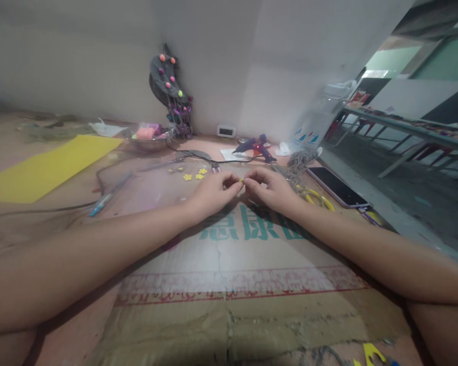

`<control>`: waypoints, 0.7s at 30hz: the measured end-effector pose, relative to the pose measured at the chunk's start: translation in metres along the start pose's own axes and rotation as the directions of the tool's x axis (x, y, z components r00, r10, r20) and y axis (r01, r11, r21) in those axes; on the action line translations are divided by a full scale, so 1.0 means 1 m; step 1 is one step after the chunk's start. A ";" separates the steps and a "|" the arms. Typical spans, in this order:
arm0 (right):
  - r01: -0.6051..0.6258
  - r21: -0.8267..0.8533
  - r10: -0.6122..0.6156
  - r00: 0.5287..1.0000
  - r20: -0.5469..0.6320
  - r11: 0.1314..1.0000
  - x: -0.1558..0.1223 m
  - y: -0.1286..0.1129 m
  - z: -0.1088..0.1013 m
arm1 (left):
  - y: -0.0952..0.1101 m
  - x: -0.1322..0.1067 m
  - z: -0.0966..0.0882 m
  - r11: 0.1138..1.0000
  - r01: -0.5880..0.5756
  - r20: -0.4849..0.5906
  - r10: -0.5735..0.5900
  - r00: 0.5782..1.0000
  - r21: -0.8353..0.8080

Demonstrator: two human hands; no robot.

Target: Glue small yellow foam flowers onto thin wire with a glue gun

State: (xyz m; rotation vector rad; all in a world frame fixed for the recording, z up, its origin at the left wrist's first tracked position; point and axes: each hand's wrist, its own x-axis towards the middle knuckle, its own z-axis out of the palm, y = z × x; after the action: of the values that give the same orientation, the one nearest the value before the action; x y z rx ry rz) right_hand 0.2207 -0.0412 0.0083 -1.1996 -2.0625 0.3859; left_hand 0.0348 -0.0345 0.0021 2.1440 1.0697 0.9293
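Note:
My left hand (217, 190) and my right hand (269, 188) meet above the printed cardboard, fingertips nearly touching. Both are closed in a pinch around a small yellow piece (241, 180), mostly hidden by the fingers; its exact shape cannot be made out. Just left of my left hand lie several yellow flower cutouts (187, 177). Yellow-handled scissors (320, 198) rest beside my right wrist, partly covered by grey yarn (299, 161). Behind the hands, a dark blue glue gun (256, 147) with a red light stands on a white sheet.
A yellow sheet (49, 170) and a blue pen (101, 203) lie at the left, near a cable. Farther back are a bowl (148, 140) of colourful material, a grey crescent ornament (168, 79) and a small clock (226, 131). A phone (338, 187) lies at the right edge; yellow scraps (373, 353) lie in front.

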 end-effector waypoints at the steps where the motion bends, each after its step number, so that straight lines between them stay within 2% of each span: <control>1: 0.000 -0.001 0.000 1.000 0.000 1.000 0.000 0.000 0.000 | 0.000 0.000 0.000 1.000 0.004 0.000 -0.004 1.000 -0.002; 21: 0.028 -0.015 -0.028 1.000 0.013 0.999 -0.001 0.000 0.000 | -0.002 0.000 0.001 1.000 0.009 0.000 -0.009 1.000 0.018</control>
State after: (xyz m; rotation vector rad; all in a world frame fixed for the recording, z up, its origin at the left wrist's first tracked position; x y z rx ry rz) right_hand 0.2212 -0.0418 0.0079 -1.1781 -2.0945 0.3664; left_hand 0.0346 -0.0332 0.0001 2.1525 1.0904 0.9188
